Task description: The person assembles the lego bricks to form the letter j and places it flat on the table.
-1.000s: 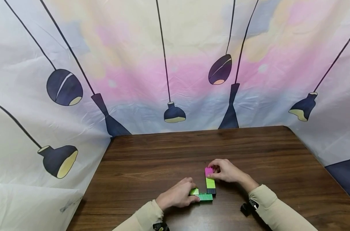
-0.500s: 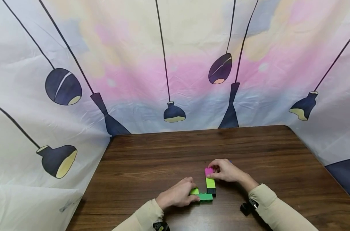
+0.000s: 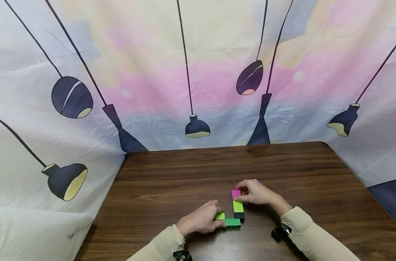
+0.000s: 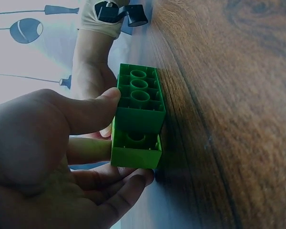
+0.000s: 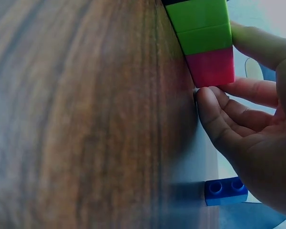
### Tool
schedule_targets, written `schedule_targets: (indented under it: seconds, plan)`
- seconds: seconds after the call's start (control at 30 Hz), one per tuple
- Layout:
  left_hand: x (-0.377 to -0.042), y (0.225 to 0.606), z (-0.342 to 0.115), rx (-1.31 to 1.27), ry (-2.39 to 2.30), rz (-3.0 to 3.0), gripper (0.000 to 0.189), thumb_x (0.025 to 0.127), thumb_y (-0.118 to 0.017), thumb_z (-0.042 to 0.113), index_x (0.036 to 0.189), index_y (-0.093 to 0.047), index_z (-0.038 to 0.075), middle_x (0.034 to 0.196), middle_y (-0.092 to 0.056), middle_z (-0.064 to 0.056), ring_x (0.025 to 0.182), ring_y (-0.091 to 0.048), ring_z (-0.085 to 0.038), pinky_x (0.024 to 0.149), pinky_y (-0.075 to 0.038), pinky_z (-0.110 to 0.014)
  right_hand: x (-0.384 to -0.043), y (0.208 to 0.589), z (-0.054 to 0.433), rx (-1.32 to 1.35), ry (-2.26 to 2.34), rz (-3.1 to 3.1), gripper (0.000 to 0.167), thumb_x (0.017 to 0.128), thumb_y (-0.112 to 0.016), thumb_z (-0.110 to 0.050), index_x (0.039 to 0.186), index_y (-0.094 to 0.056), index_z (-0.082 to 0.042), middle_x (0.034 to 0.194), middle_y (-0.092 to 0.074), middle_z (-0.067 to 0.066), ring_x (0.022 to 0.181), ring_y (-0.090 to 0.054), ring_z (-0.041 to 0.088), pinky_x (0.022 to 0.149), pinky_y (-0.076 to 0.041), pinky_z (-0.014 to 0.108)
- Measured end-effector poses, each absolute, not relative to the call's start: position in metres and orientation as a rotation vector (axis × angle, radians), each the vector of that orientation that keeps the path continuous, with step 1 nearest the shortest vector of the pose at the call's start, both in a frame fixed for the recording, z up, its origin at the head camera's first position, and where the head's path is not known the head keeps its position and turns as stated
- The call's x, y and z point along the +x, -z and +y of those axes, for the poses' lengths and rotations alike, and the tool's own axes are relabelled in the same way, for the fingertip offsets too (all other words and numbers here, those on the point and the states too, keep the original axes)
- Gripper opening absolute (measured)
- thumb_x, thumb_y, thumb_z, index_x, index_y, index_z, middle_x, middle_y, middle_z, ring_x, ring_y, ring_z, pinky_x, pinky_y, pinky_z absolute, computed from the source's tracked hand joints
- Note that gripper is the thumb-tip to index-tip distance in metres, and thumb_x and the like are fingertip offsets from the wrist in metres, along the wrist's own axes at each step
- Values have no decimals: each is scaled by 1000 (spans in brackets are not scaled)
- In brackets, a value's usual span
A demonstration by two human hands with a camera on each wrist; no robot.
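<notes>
My left hand [image 3: 202, 217] grips a green brick [image 3: 232, 223] joined to a lime brick [image 3: 220, 216]. In the left wrist view the thumb lies along the green brick's side, fingers curl by the lime one, and both hollow undersides show. To the right, my right hand [image 3: 258, 193] holds the far end of a row of bricks: pink brick [image 3: 236, 194], lime bricks [image 3: 238, 207], black brick [image 3: 239, 216]. Its thumb and fingertips meet the pink brick [image 5: 210, 67] in the right wrist view. The row's black end sits right at the green brick's far edge.
Behind the right hand lies a blue brick [image 5: 225, 192], mostly hidden in the head view. All of this is on a brown wooden table [image 3: 168, 174], with a printed cloth [image 3: 159, 90] hanging behind it. Small black devices [image 3: 277, 235] are strapped to the wrists.
Both hands and the bricks they hold stay almost still. A sliver of the blue brick shows behind the right hand, which was not visible a second ago.
</notes>
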State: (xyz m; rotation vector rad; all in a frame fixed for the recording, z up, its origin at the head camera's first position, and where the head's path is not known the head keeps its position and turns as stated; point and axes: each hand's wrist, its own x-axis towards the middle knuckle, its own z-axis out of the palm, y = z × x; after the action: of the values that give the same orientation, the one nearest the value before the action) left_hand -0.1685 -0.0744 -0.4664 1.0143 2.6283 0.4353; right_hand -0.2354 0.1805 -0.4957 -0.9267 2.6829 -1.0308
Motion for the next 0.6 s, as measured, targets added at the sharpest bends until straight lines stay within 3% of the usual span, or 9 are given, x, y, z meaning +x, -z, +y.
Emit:
schedule_targets:
  seconds: [0.17,0.6]
  plan:
    - [-169,467,-75,1018,-423,2636,40,90,-67,42,114,-70,10,84,-43,9,74,-41,-5,67,-39,-18,-237,495,182,-944,1038,2729,35,88,-70,-43,105,-71,-13,85,-62,-11,72,-55,0,64,-48,21]
    - [-167,465,-74,1023,-404,2661,33,89,-68,41,105,-71,12,83,-42,9,75,-41,-5,69,-39,-19,-243,481,198,-876,1123,2822,24,87,-73,-27,105,-71,-11,84,-64,-11,72,-57,0,64,-49,23]
